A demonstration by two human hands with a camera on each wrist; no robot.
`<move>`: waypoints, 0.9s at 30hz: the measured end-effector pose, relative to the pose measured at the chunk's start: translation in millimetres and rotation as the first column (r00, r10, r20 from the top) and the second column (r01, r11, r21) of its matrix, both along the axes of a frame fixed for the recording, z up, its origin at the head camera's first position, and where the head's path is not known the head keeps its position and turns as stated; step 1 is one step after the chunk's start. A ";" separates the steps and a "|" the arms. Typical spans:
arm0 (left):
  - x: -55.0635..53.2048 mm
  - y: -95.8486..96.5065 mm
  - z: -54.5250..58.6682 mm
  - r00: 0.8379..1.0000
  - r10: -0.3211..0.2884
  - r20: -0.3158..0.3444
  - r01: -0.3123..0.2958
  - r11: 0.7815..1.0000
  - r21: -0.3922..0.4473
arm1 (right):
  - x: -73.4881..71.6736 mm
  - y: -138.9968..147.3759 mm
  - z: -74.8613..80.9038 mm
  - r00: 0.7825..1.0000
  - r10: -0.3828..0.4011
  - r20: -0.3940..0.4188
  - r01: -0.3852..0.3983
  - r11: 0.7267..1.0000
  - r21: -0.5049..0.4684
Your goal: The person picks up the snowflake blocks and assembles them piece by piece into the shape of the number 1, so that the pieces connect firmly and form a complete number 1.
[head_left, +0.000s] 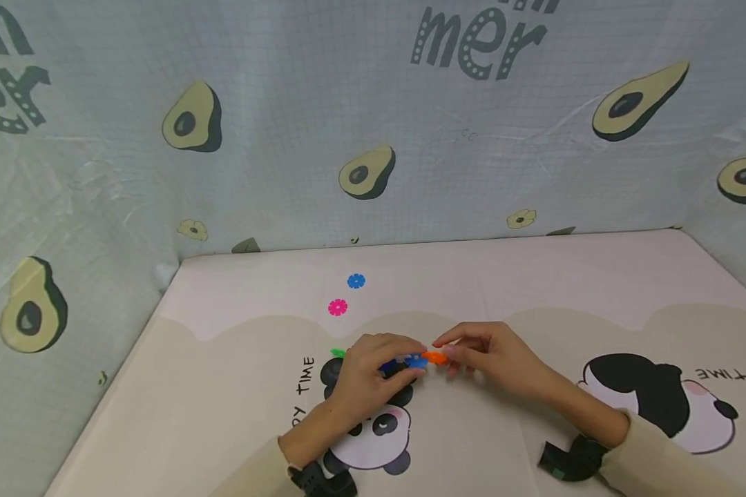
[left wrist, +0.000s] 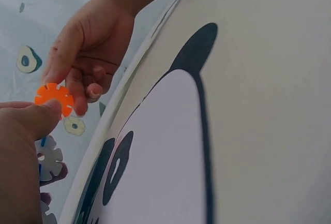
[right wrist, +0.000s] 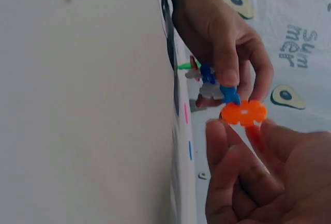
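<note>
While the left hand (head_left: pixel 373 366) is gripping a joined chain (right wrist: pixel 209 90), the right hand (head_left: pixel 494 355) is pinching an orange disc (right wrist: pixel 243 113) at its end; a pink disc (head_left: pixel 338 307) and a blue disc (head_left: pixel 356 281) are lying unjoined.

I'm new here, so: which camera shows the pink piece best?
The head view: the pink piece lies uncovered, its notched outline clear. The right wrist view shows only a thin pink sliver, edge-on; the left wrist view doesn't show it.

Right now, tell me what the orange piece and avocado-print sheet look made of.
Orange piece: probably smooth plastic; its colour is even, its notches crisp. Avocado-print sheet: thin plastic or coated cloth, can't tell which; creases and faint sheen show.
</note>
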State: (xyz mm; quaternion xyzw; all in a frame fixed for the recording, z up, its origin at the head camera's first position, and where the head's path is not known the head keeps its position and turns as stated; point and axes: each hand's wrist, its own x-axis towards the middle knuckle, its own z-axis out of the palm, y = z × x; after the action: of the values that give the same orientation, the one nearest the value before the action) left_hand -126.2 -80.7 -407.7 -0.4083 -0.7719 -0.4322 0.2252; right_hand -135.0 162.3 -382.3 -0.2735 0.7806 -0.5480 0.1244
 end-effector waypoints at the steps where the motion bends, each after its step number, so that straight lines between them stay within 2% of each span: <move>1: -0.1 -0.2 -0.2 1.000 0.001 0.005 -0.001 1.000 0.001 | -1.5 -0.3 0.6 1.000 0.001 -0.002 -0.001 1.000 0.022; 6: -0.6 -0.9 -1.3 1.000 0.001 0.012 -0.001 1.000 -0.005 | -13.0 0.2 4.0 1.000 -0.013 -0.007 0.014 0.994 0.107; 9: -0.2 -0.4 -1.3 1.000 0.002 0.015 -0.002 1.000 -0.006 | -23.5 -0.6 7.9 0.999 -0.034 -0.002 0.034 0.996 0.084; 12: 0.7 0.1 -1.2 0.999 0.029 0.021 -0.029 1.000 -0.008 | -35.8 -4.8 13.4 0.999 -0.045 -0.007 0.045 0.998 0.040; 17: 2.2 0.8 -1.2 0.996 0.082 0.040 -0.081 0.997 -0.016 | -54.8 -16.1 18.0 0.999 -0.039 -0.028 0.039 0.999 0.020; 23: 2.1 -0.6 -1.0 0.994 0.113 -0.008 -0.113 0.994 -0.001 | -74.0 -35.7 15.3 1.000 -0.020 -0.022 0.020 1.000 -0.004; 27: 1.7 -2.1 -0.6 0.991 0.129 -0.017 -0.129 0.992 -0.001 | -82.4 -48.1 14.7 1.000 -0.018 -0.009 0.018 1.000 -0.006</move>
State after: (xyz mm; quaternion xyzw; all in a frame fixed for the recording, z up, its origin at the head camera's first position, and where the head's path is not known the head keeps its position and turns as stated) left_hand -124.5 -82.8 -408.3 -0.3612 -0.7953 -0.4125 0.2587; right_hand -217.4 114.1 -367.6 -0.2692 0.7820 -0.5502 0.1150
